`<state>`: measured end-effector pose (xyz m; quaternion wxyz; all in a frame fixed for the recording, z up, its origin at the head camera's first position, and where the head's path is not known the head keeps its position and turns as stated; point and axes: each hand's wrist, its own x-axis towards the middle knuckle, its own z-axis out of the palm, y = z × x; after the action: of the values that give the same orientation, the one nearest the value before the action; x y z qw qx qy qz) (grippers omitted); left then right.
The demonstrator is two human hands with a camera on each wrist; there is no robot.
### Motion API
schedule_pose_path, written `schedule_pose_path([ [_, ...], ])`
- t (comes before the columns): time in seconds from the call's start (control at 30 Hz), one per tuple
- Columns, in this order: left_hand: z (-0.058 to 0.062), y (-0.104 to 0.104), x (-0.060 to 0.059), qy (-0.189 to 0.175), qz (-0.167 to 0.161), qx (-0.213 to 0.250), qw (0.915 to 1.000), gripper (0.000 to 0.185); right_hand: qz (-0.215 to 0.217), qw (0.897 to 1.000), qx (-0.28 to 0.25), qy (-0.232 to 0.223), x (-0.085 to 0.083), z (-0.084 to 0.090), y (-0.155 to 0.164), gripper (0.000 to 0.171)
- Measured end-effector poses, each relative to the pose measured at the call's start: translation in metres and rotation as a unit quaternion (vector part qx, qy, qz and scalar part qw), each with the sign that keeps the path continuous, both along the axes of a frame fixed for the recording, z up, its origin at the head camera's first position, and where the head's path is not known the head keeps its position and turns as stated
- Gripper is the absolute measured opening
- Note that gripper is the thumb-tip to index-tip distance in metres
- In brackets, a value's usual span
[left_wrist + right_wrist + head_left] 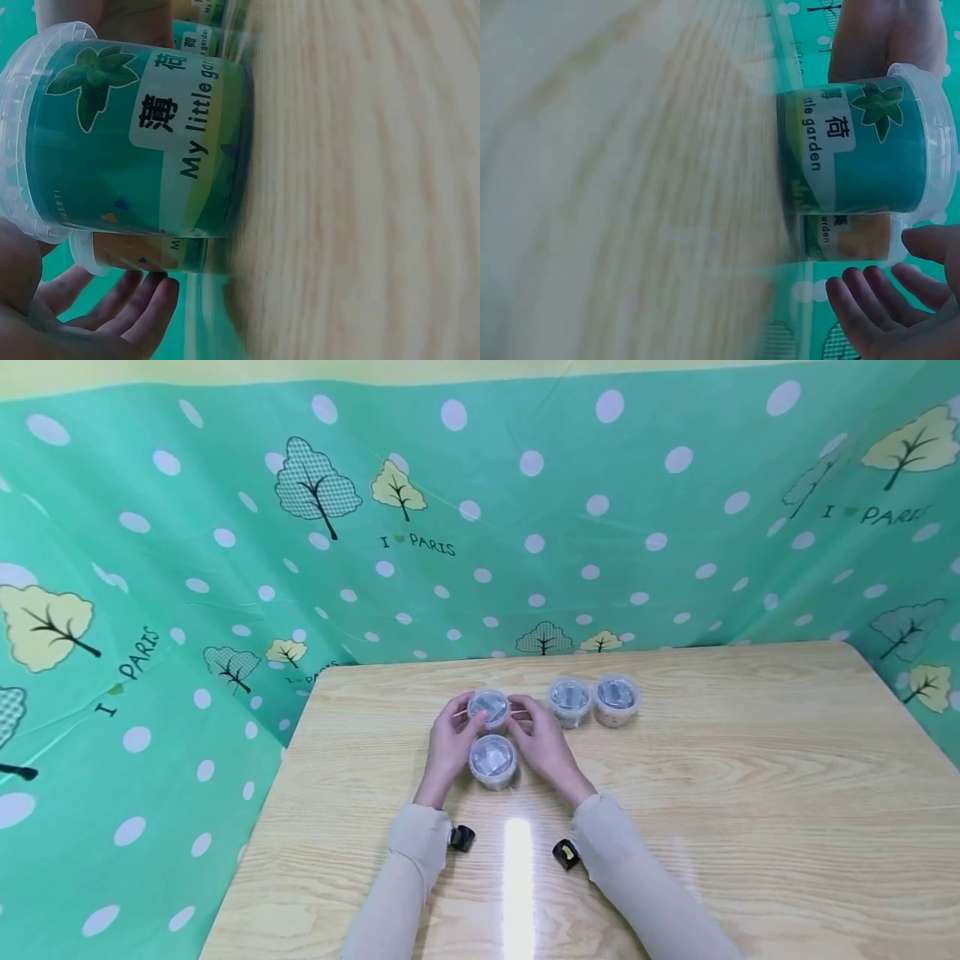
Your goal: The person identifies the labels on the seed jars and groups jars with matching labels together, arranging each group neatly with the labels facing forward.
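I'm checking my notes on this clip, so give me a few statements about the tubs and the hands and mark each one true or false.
1. Four lidded tubs stand on the wooden table. True.
2. The left hand and right hand flank the far tub. True.
3. The near tub is stacked on top of another tub. False: it stands on the table, between the hands.
4. The two tubs on the right lie tipped over. False: both stand upright, side by side.
5. The near tub's label shows a green leaf. True, in both wrist views.
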<state>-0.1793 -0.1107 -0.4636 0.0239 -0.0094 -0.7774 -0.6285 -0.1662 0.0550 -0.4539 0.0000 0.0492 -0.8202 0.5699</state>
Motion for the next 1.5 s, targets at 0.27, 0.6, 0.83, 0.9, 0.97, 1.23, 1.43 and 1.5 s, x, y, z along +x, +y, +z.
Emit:
schedule_pose_path([
  [0.27,0.005,0.000,0.001,0.004,0.001,-0.025,0.9997,0.049,0.003,0.998,0.047,0.035,0.005,0.018,0.009,0.038],
  [0.6,0.034,0.007,0.008,0.055,-0.010,-0.062,0.9965,0.051,0.007,0.996,0.035,0.085,0.007,0.031,0.031,0.034],
  [0.83,0.061,0.029,0.020,0.093,-0.041,-0.087,0.9910,0.051,-0.003,0.994,0.019,0.111,0.006,0.037,0.044,0.032],
  [0.9,0.065,0.034,0.023,0.102,-0.051,-0.090,0.9895,0.051,-0.007,0.993,0.017,0.115,0.006,0.038,0.048,0.031],
  [0.97,0.067,0.038,0.024,0.108,-0.059,-0.090,0.9882,0.051,-0.012,0.993,0.012,0.117,0.006,0.039,0.053,0.031],
  [1.23,0.066,0.052,0.025,0.106,-0.069,-0.085,0.9883,0.049,-0.026,0.993,-0.010,0.113,0.003,0.037,0.068,0.032],
  [1.43,0.061,0.064,0.030,0.091,-0.085,-0.070,0.9898,0.050,-0.036,0.993,-0.020,0.114,0.003,0.038,0.074,0.034],
  [1.5,0.059,0.069,0.031,0.078,-0.084,-0.062,0.9914,0.051,-0.036,0.993,-0.020,0.115,0.004,0.039,0.076,0.035],
])
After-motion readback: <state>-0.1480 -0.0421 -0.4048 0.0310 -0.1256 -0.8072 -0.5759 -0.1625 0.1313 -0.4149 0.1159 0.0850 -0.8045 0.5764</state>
